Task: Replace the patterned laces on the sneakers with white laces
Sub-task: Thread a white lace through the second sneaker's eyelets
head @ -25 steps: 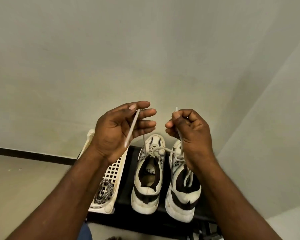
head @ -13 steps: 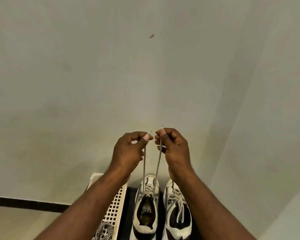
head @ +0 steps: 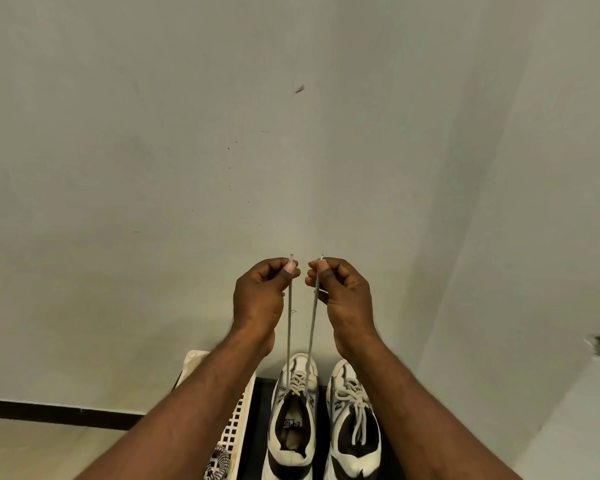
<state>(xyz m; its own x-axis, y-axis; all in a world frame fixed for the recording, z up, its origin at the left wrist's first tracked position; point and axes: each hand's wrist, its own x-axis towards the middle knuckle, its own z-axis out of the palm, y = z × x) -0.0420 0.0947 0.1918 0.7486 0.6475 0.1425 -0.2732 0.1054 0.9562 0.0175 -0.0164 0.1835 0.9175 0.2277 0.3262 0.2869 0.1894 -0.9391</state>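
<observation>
Seen from the head camera, looking forward and down, two bare forearms reach up in front of a plain pale wall (head: 187,133). The left hand (head: 260,299) and right hand (head: 343,299) are raised side by side, close together but apart. Each is clenched, pinching one end of a white lace (head: 288,327) between thumb and forefinger. The fingers (head: 289,270) of the left hand grasp the left strand just below its tip, and the right hand grasps the right strand the same way, so a short tip sticks up above each grip. Both strands hang taut and nearly straight down, running between the wrists to the upper eyelets of the left sneaker (head: 291,431), where white lacing crosses over the tongue. This white and black sneaker stands toe towards the wall on a black tabletop (head: 253,427). Just beside it, on its right, stands the right sneaker (head: 355,427), already threaded with white lace, its loose ends lying slack in the shoe's opening. Left of the shoes is a white lattice basket (head: 238,420), partly hidden by the left forearm, with a coiled black-and-white patterned lace (head: 219,462) in its near end. A dark skirting strip (head: 49,412) runs along the base of the wall at lower left.
</observation>
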